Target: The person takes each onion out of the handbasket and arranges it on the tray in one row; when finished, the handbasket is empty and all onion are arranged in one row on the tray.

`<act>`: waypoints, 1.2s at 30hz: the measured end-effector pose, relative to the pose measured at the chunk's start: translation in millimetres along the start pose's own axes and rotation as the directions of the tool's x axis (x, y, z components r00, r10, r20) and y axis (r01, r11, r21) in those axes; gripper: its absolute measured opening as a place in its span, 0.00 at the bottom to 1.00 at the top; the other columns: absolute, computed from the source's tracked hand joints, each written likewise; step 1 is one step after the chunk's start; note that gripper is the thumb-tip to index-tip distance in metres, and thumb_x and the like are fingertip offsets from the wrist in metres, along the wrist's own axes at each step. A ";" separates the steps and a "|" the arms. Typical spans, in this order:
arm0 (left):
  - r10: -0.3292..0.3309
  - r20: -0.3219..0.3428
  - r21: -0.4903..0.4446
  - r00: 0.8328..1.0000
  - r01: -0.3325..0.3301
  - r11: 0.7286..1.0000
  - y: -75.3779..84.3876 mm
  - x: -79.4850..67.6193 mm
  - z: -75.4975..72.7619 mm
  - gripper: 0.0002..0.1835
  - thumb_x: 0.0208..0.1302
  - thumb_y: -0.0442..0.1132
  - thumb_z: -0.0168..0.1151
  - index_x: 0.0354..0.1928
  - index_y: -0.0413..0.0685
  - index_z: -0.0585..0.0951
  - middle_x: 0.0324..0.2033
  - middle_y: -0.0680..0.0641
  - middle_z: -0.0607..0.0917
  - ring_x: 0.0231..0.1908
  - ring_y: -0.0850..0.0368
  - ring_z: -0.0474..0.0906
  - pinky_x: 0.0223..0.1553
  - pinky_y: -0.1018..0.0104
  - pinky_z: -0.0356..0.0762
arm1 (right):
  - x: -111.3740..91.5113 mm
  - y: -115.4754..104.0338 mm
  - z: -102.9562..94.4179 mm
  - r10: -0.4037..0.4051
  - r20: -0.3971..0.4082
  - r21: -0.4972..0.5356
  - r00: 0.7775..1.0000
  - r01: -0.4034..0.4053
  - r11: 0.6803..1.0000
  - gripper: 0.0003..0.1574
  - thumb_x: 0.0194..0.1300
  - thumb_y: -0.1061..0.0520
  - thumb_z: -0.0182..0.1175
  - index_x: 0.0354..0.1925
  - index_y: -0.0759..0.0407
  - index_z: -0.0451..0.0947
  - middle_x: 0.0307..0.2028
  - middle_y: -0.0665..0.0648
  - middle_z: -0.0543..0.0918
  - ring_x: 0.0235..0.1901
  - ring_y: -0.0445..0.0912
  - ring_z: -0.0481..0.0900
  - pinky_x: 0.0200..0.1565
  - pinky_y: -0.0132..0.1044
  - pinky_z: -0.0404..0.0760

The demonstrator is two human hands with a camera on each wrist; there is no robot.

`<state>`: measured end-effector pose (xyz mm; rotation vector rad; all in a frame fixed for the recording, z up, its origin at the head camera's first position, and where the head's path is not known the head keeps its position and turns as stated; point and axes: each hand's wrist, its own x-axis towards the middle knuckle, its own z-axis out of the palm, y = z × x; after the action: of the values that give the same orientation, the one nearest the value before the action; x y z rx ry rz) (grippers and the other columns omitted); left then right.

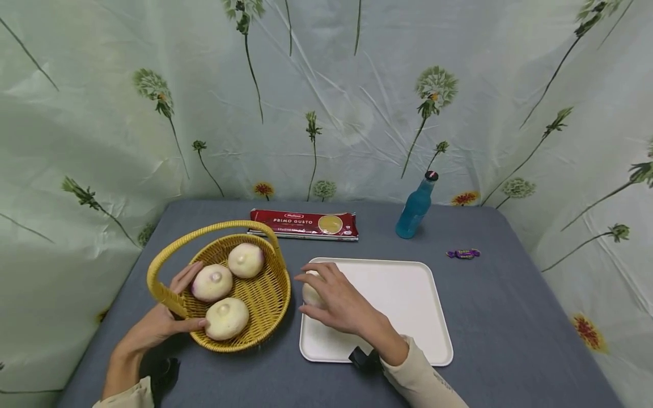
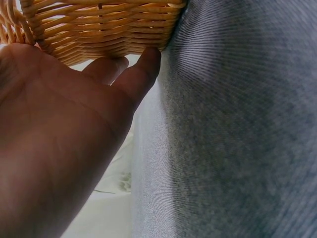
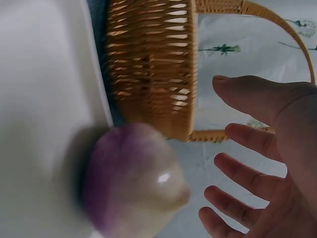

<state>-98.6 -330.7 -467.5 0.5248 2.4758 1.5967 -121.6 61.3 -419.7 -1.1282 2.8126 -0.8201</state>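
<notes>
A yellow wicker basket point(image 1: 265, 289) with an arched handle holds three white turnips, one of them a turnip point(image 1: 228, 319) near its front rim. My left hand point(image 1: 158, 323) grips the basket's left side, thumb over the rim, other fingers along the outer wall. In the left wrist view, fingers point(image 2: 143, 74) lie against the woven side low by the cloth. Another turnip point(image 3: 133, 183), purple and white, sits at the left edge of a white tray point(image 1: 398, 294). Above it my right hand point(image 1: 336, 297) is spread, fingers apart from the turnip in the right wrist view.
Behind the tray lies a red spaghetti packet point(image 1: 303, 224). A blue bottle point(image 1: 415, 209) with a dark cap stands at the back right, and a purple wrapped candy point(image 1: 463, 254) lies in front of it. A flowered curtain point(image 1: 326, 102) hangs behind the grey-covered table point(image 1: 510, 340).
</notes>
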 end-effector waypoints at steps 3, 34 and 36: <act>0.002 -0.003 0.003 1.000 -0.002 1.000 0.8 -0.7 0.2 0.60 0.54 0.26 0.72 0.81 0.56 0.45 0.78 0.44 0.39 0.75 0.67 0.33 0.57 0.89 0.44 | 3.8 -7.5 -4.0 -0.021 0.003 0.031 1.000 0.021 0.999 0.32 0.67 0.43 0.66 0.65 0.50 0.74 0.67 0.53 0.71 0.67 0.49 0.64 0.65 0.50 0.69; 0.030 0.005 0.012 1.000 -0.030 0.999 3.0 3.7 -0.7 0.60 0.52 0.25 0.73 0.81 0.54 0.45 0.78 0.41 0.38 0.72 0.75 0.37 0.57 0.88 0.45 | 39.9 -53.5 39.2 -0.198 0.036 0.106 0.979 0.194 0.975 0.32 0.71 0.41 0.60 0.67 0.50 0.71 0.68 0.55 0.68 0.67 0.47 0.64 0.65 0.38 0.69; 0.036 0.003 0.019 0.999 -0.036 0.999 2.4 2.6 -0.3 0.60 0.52 0.25 0.73 0.81 0.53 0.45 0.78 0.40 0.38 0.72 0.72 0.38 0.57 0.88 0.46 | 43.0 -55.5 44.0 -0.204 0.037 0.112 0.978 0.199 0.974 0.32 0.71 0.40 0.60 0.67 0.49 0.72 0.68 0.55 0.68 0.66 0.46 0.64 0.64 0.36 0.70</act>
<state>-100.6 -329.1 -465.0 0.5763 2.4957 1.5865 -109.5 -20.6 -423.8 -1.4118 2.6107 -0.9306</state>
